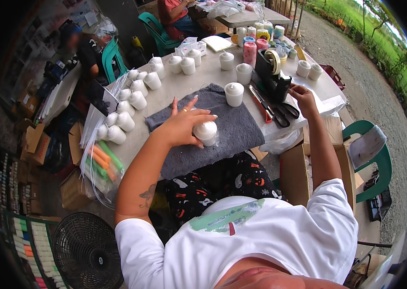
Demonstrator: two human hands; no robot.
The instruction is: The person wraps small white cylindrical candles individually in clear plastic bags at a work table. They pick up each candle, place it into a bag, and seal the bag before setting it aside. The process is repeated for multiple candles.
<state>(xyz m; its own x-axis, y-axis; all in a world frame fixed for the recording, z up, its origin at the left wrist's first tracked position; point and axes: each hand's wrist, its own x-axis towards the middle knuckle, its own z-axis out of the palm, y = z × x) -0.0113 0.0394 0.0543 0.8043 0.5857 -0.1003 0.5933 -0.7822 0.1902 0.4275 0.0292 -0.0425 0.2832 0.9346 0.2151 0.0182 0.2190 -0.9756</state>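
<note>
A white votive candle (207,133) with a rounded top stands on a dark grey towel (235,130) in front of me. My left hand (184,126) holds it between the thumb and the other fingers, some of which are spread; shiny clear film shows at its side. My right hand (303,98) pinches at the front end of a black tape dispenser (273,79) carrying a tape roll (272,61). Whatever lies between those fingertips is too small to make out. Another white candle (234,94) stands at the towel's far edge.
Several white candles (138,87) line the table's left side. Beside the dispenser lie a red-black cutter (261,103) and black-handled scissors (286,114). Coloured candles (250,53) stand at the back. A cardboard box (295,168) is at my right, a fan (87,250) at lower left. Two people sit farther off.
</note>
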